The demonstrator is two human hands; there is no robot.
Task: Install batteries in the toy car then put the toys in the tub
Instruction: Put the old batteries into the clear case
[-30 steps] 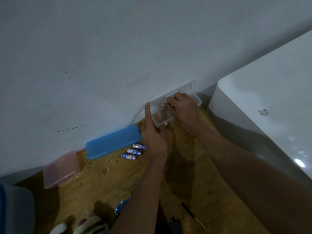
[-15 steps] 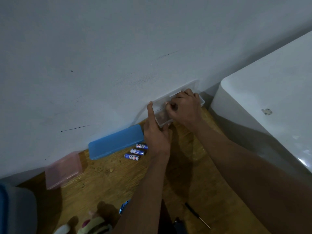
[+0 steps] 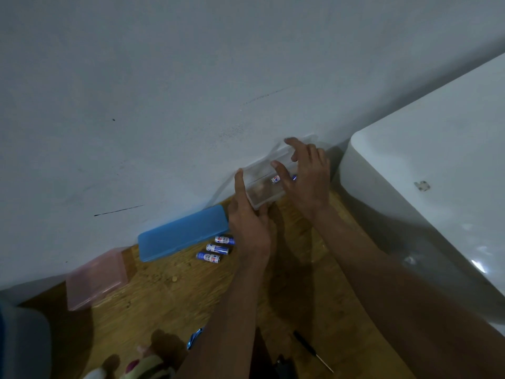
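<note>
Right of centre in the frame, the left hand [image 3: 250, 217] grips the near end of a clear plastic box [image 3: 263, 184] standing against the grey wall [image 3: 191, 91], thumb raised along its left side, while the right hand [image 3: 307, 176] hovers over the box with fingers spread and relaxed, and a battery [image 3: 276, 179] shows just under its index finger. Three more batteries [image 3: 217, 248] lie on the wooden table [image 3: 164, 296] just left of the left wrist, beside a blue case [image 3: 183, 236], with a pink box [image 3: 95, 280] further lower left. A screwdriver [image 3: 311, 351] lies at bottom centre-right, and a soft toy [image 3: 147, 365] sits at the bottom edge.
</note>
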